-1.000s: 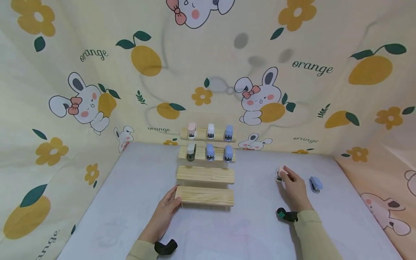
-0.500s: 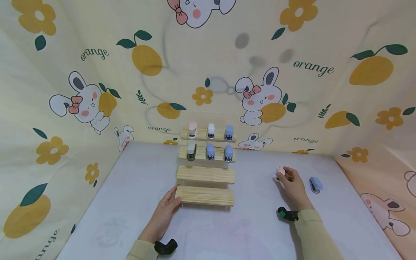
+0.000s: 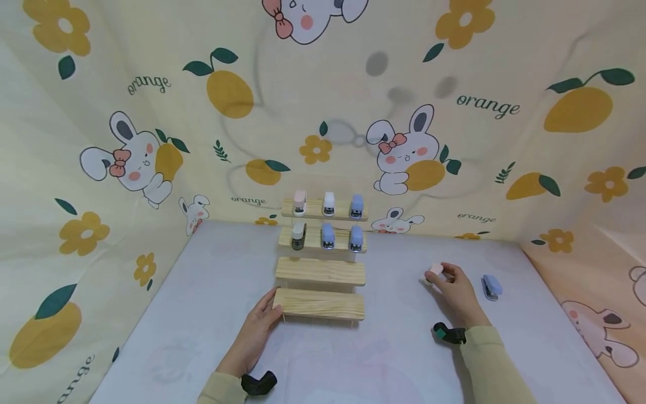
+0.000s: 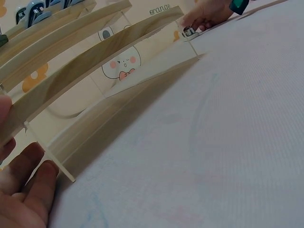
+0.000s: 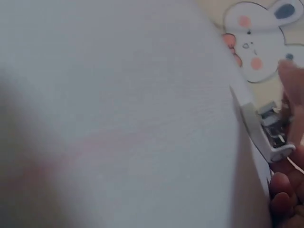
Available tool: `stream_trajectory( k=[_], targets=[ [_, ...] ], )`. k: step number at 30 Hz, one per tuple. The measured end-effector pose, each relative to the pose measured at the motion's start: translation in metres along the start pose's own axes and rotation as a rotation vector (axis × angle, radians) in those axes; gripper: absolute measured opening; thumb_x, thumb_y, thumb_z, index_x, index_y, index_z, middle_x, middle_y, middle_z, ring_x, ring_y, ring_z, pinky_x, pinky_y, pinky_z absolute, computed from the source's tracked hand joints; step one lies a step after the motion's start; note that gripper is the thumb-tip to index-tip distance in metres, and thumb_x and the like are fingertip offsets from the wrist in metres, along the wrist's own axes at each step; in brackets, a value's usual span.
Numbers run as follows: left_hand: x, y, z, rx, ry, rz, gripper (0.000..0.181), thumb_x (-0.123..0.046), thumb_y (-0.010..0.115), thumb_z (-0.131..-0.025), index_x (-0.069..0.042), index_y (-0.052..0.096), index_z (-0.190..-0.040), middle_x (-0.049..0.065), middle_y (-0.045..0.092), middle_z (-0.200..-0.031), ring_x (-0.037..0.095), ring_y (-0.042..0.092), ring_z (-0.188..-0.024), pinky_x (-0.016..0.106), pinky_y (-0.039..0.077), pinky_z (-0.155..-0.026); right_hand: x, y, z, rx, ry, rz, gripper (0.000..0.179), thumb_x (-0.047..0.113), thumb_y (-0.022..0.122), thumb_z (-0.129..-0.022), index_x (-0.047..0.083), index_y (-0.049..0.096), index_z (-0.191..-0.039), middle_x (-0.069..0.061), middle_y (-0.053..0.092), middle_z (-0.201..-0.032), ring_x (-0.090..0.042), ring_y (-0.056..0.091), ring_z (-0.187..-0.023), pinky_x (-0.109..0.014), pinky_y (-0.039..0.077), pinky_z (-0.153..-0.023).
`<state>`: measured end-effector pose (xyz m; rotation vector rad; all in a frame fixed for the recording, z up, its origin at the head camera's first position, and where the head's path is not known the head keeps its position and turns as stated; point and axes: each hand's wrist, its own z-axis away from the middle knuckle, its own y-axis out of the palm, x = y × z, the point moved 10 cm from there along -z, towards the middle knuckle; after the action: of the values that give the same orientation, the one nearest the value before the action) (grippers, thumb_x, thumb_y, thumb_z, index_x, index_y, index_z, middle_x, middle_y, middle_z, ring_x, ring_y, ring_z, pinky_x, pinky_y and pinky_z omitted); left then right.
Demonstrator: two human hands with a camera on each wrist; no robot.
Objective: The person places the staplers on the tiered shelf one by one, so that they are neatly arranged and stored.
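Observation:
My right hand (image 3: pixel 460 292) pinches a small pale pink stapler (image 3: pixel 435 271) low over the table, right of a stepped wooden display rack (image 3: pixel 319 303). The right wrist view shows the stapler's white base (image 5: pixel 256 129) and metal front, with fingertips (image 5: pixel 281 202) around it. My left hand (image 3: pixel 254 331) holds the left end of the rack's lowest shelf, thumb at the board. In the left wrist view its other fingers (image 4: pixel 42 183) lie beside the thin clear leg. The two upper shelves carry small staplers: a pink one (image 3: pixel 300 202), two white-topped ones and several blue ones.
A blue stapler (image 3: pixel 492 286) lies on the white table (image 3: pixel 393 359) just right of my right hand. The rack's two lower boards are bare wood. A printed cloth (image 3: pixel 282 84) with rabbits and oranges walls the table at the back and sides.
The pink stapler tilts and shifts slightly left and toward me in my right hand. My left hand stays on the rack. The view drifts very slightly.

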<state>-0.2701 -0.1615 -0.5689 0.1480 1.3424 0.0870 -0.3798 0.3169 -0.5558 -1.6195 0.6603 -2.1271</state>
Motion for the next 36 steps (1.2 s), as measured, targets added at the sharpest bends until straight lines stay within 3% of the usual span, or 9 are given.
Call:
stream_trajectory(
  k=[5,9,13,21,29,36],
  targets=[
    [0.001,-0.001,0.000,-0.001,-0.006,0.002,0.062,-0.026,0.056,-0.098,-0.015,0.027,-0.152,0.006,0.017,-0.160,0.022,0.018,-0.145,0.042,0.023,-0.116,0.004,0.004,0.008,0.018,-0.027,0.035,0.100,0.063,0.060,-0.085,0.007,0.014,-0.154,-0.025,0.022,-0.154,-0.040,0.034,-0.125,-0.058,0.036,-0.102],
    [-0.001,-0.001,0.000,-0.002,-0.005,-0.007,0.062,-0.026,0.056,-0.098,-0.016,0.027,-0.153,0.006,0.017,-0.160,0.022,0.018,-0.145,0.042,0.024,-0.116,0.008,0.002,0.016,0.011,-0.053,0.058,0.098,0.063,0.059,-0.086,0.004,0.018,-0.152,-0.025,0.030,-0.149,-0.035,0.038,-0.118,-0.047,0.041,-0.093],
    [-0.002,-0.001,0.000,-0.002,-0.004,-0.016,0.061,-0.025,0.055,-0.099,-0.016,0.027,-0.153,0.005,0.017,-0.160,0.021,0.016,-0.145,0.042,0.023,-0.116,0.011,0.003,0.023,0.027,-0.065,0.063,0.094,0.061,0.060,-0.086,0.003,0.024,-0.149,-0.023,0.036,-0.144,-0.034,0.041,-0.119,-0.042,0.044,-0.092],
    [-0.003,-0.001,0.001,-0.005,-0.007,-0.017,0.061,-0.025,0.055,-0.099,-0.015,0.027,-0.152,0.007,0.017,-0.160,0.022,0.015,-0.145,0.043,0.022,-0.116,0.034,0.016,0.046,0.093,-0.126,0.063,0.090,0.059,0.064,-0.085,0.006,0.028,-0.147,-0.020,0.041,-0.142,-0.034,0.046,-0.121,-0.047,0.048,-0.094],
    [-0.003,0.000,0.001,-0.002,-0.006,-0.021,0.061,-0.025,0.055,-0.099,-0.015,0.027,-0.153,0.007,0.017,-0.160,0.023,0.015,-0.145,0.043,0.023,-0.116,0.089,0.033,0.079,0.034,-0.355,0.136,0.075,0.049,0.070,-0.085,0.010,0.040,-0.142,-0.014,0.053,-0.131,-0.023,0.056,-0.098,-0.034,0.050,-0.077],
    [-0.002,0.001,0.002,0.014,0.010,-0.006,0.062,-0.025,0.055,-0.099,-0.014,0.025,-0.153,0.008,0.017,-0.160,0.022,0.016,-0.145,0.042,0.023,-0.116,0.136,0.047,0.111,-0.029,-0.524,0.102,0.064,0.051,0.075,-0.079,0.020,0.049,-0.129,-0.003,0.061,-0.104,-0.022,0.055,-0.088,-0.033,0.049,-0.071]
  ],
)
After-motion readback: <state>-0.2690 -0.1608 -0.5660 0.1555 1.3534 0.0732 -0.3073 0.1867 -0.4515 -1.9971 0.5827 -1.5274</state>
